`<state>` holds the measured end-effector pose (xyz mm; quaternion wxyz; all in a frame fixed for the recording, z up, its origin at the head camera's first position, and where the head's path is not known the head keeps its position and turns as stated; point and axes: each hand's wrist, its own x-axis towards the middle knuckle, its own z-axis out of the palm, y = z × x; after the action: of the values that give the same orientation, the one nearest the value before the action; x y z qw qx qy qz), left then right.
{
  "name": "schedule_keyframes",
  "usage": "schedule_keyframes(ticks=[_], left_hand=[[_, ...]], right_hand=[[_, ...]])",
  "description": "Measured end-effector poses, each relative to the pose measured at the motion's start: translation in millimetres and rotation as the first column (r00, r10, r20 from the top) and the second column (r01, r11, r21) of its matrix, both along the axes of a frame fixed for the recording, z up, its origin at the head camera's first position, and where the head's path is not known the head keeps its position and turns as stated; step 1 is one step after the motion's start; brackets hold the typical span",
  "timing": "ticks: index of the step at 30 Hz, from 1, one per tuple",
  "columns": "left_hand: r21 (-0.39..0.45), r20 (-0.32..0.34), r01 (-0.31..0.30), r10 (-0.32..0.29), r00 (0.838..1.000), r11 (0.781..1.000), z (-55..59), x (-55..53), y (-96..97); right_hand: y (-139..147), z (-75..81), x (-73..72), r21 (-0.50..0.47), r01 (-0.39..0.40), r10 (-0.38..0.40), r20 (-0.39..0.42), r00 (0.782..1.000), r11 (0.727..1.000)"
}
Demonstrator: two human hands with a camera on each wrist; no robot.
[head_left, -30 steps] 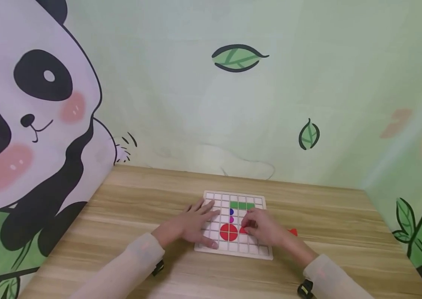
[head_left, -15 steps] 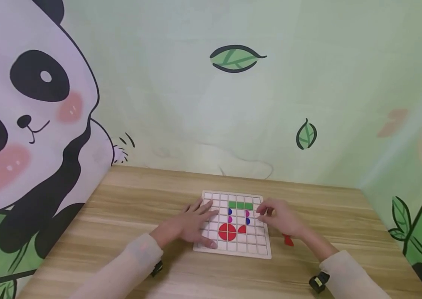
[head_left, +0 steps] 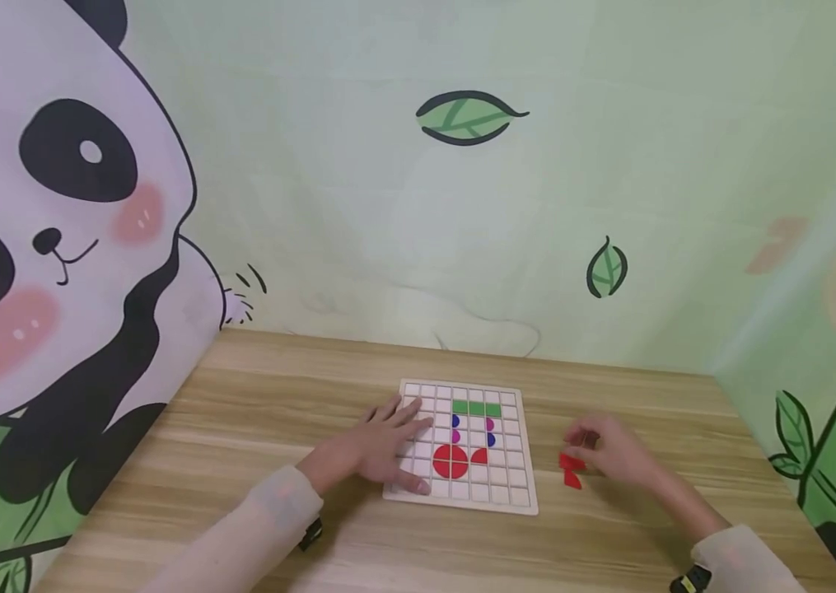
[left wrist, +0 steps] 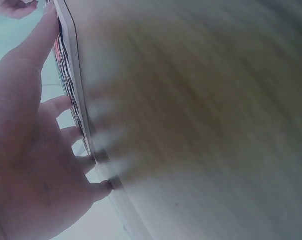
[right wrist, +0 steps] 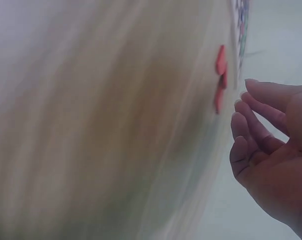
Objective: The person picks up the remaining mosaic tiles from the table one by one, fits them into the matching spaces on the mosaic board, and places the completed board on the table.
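Observation:
A white gridded board lies on the table, with my left hand resting over its left edge, fingers spread. A row of green squares sits near its top. Below are a blue half-disc and a magenta half-disc, and to their right another such pair in reversed order. Quarter pieces form a red circle, with a single red quarter piece beside it. My right hand hovers at a few loose red pieces, thumb and fingers bent and apart, holding nothing.
The wooden table ends at a light green wall printed with leaves and a large panda. The loose red pieces also show in the right wrist view, lying near the board's edge.
My right hand has left the red quarter piece on the board and moved right, past the board's right edge, to the loose red pieces. The left hand stays in place.

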<state>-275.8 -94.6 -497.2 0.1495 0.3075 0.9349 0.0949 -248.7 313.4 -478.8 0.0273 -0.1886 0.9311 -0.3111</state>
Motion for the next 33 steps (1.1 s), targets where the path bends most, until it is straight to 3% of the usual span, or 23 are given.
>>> schedule_keyframes(ticks=[11, 24, 29, 33], left_hand=[[0.003, 0.012, -0.014, 0.014, 1.0, 1.0, 3.3, 2.3, -1.8], [-0.005, 0.014, -0.013, 0.014, 1.0, 1.0, 0.2, 1.2, 0.2], [0.007, 0.013, -0.013, 0.013, 1.0, 1.0, 2.1, 2.1, 0.7], [0.007, 0.01, -0.013, 0.013, 1.0, 1.0, 2.6, 1.9, 1.0]], right_hand=[[6.8, -10.0, 3.4, 0.019, -0.085, 0.084, 0.007, 0.996, 0.996], [1.3, -15.8, 1.7, 0.049, -0.064, 0.062, 0.032, 0.998, 0.997], [-6.9, -11.4, 3.1, 0.062, -0.048, 0.045, 0.036, 0.998, 0.997], [-17.6, -7.3, 4.8, 0.078, -0.088, 0.084, 0.055, 0.995, 0.993]])
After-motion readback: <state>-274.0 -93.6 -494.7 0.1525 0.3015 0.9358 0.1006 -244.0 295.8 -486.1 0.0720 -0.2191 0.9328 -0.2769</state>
